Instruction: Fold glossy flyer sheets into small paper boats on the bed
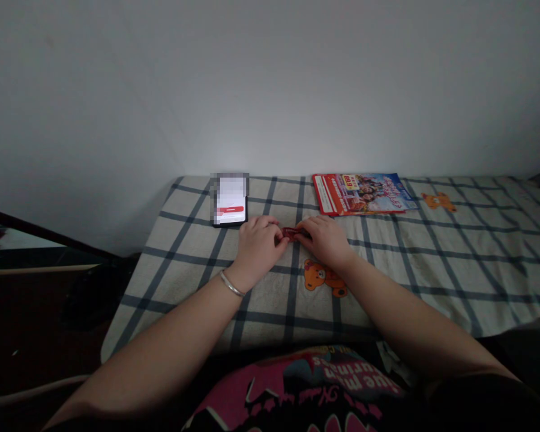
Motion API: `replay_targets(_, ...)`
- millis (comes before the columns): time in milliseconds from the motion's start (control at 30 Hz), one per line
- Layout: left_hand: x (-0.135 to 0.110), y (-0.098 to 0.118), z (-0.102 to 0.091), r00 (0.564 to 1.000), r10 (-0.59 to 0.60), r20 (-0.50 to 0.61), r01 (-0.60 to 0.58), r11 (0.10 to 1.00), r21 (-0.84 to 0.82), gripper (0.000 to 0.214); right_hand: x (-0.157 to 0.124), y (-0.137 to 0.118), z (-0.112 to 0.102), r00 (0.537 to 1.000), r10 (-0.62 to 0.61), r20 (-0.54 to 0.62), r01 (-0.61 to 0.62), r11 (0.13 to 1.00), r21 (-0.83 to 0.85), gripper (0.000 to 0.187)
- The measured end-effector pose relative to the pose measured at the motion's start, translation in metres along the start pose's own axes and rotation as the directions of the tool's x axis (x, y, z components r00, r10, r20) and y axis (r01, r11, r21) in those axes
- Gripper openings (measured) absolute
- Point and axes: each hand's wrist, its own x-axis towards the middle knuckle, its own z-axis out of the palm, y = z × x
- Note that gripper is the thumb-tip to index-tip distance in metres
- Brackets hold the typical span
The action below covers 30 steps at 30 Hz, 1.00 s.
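Note:
Both hands meet over the middle of the checked cloth and pinch a small dark red piece with pale lettering (290, 233). Whether it is folded paper or a wrapper, I cannot tell. My left hand (260, 245) grips its left end between thumb and fingers, and a silver bangle (230, 284) circles that wrist. On the other end, my right hand (324, 241) has its thumb and fingertips closed. The fingers cover much of the piece. Just beyond my left hand lies a phone (232, 214) with a lit screen, partly blurred out.
A stack of colourful printed flyers (364, 193) lies against the wall (342, 90), beyond my right hand. The checked tablecloth (184, 252) carries orange bear prints. The table's left edge drops to a dark floor with a black bag (96, 294).

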Motion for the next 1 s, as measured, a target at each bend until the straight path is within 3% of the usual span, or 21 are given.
replay_targets(267,0.002,0.002,-0.001,0.999,-0.029,0.026,0.029,1.0,-0.001,0.013,-0.005,0.005,-0.004,0.998,0.042,-0.052,-0.038,0.997,0.067,0.033)
replay_targets(467,0.0,0.0,-0.004,1.0,-0.002,0.011,0.002,1.0,0.018,0.014,-0.013,0.019,-0.007,0.984,0.147,-0.104,-0.136,0.985,0.105,0.031)
replay_targets(567,0.0,0.0,-0.004,0.994,0.109,0.016,-0.109,0.994,0.019,0.003,-0.013,0.024,-0.005,0.976,0.192,-0.106,-0.169,0.965,0.198,0.026)
replay_targets(600,0.0,0.0,-0.003,0.984,0.174,0.032,-0.174,0.985,0.004,0.011,-0.012,0.025,-0.004,0.974,0.204,-0.099,-0.177,0.956,0.234,0.025)
replay_targets(733,0.001,-0.003,0.002,0.9,0.42,0.117,-0.41,0.906,-0.101,0.027,-0.009,0.022,-0.004,0.974,0.221,-0.037,-0.191,0.905,0.38,0.022)
replay_targets(833,0.001,-0.005,0.004,0.876,0.459,0.147,-0.439,0.886,-0.147,0.026,-0.008,0.019,-0.003,0.977,0.213,-0.015,-0.186,0.883,0.432,0.016)
replay_targets(1000,0.0,-0.005,0.005,0.891,0.429,0.149,-0.417,0.903,-0.104,0.029,-0.006,0.019,0.002,0.971,0.238,-0.017,-0.209,0.883,0.421,0.005)
